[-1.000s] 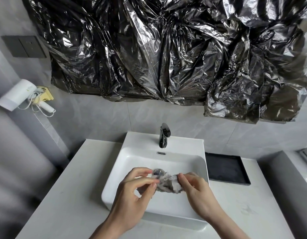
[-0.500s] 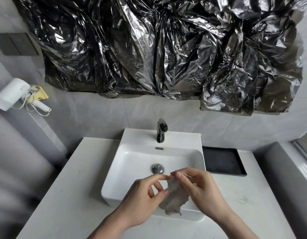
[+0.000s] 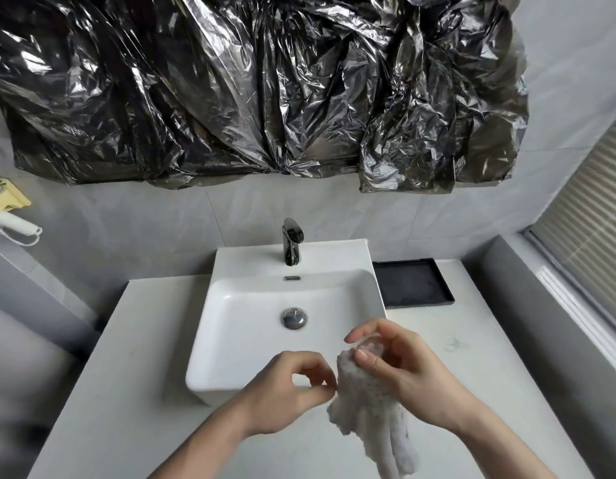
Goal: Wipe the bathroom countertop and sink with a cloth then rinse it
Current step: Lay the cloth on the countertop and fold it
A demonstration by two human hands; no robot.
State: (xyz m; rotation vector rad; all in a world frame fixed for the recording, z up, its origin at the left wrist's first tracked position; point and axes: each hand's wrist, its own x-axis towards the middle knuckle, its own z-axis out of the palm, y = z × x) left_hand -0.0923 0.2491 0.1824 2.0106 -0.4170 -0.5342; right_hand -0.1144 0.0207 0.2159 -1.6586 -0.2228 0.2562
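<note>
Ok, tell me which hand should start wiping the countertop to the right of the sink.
Right. The right hand holds the cloth bunched by its top and hangs over the countertop just right of the sink. The left hand only pinches the cloth's edge.

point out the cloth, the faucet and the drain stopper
cloth (image 3: 365, 406): head view, middle of the hanging bunched part.
faucet (image 3: 292, 244): head view, dark upright body behind the basin.
drain stopper (image 3: 294, 318): head view, centre of the metal cap in the basin.
</note>
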